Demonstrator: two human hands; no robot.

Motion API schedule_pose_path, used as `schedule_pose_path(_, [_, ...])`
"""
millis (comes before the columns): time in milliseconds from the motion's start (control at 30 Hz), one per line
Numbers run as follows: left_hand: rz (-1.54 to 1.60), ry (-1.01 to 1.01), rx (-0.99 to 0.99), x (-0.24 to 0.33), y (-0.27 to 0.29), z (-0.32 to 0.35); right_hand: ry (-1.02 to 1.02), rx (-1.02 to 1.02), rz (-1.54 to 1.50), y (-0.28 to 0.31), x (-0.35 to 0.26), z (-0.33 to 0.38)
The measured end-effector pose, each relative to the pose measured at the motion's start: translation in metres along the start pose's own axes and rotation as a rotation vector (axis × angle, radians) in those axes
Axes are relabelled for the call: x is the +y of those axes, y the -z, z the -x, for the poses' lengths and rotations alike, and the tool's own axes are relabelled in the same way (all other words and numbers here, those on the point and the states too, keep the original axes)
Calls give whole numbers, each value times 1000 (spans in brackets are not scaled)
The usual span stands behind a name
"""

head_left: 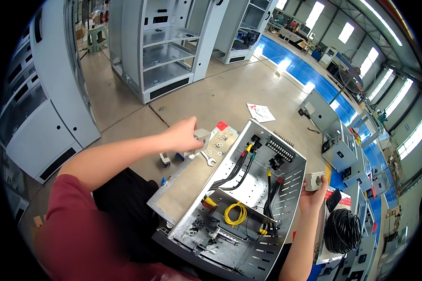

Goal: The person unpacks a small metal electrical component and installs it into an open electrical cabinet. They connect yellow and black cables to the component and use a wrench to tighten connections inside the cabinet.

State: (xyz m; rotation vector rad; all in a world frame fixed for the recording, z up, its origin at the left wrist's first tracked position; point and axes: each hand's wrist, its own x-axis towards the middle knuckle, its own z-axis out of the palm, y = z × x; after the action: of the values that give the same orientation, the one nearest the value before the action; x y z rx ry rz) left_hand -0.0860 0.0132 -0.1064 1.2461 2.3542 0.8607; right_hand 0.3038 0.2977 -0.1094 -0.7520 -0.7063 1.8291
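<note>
My left hand reaches over the far end of the board, closed around a pale grey boxy piece that the fingers partly cover; its kind is unclear. Off the right side of the metal enclosure, my right hand grips a small light-grey box with a metal stub between thumb and fingers. Inside the enclosure run black cables with yellow, red and green ends, a coil of yellow wire and a black terminal block. An open-ended wrench and several washers or nuts lie on the board.
The tan board adjoins the enclosure's left side. A black cable coil and a dark phone-like slab are at the right. Tall grey cabinets stand ahead, and a paper sheet lies on the floor. Small boxy parts sit near my left forearm.
</note>
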Motion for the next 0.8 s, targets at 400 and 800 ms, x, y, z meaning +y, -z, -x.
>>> schedule_pose_path(400, [56, -62, -191, 0, -46, 67, 12, 35, 58, -19, 11, 10])
schedule_pose_path(800, [246, -518, 263, 65, 8, 24, 95, -90, 60, -6, 4, 2])
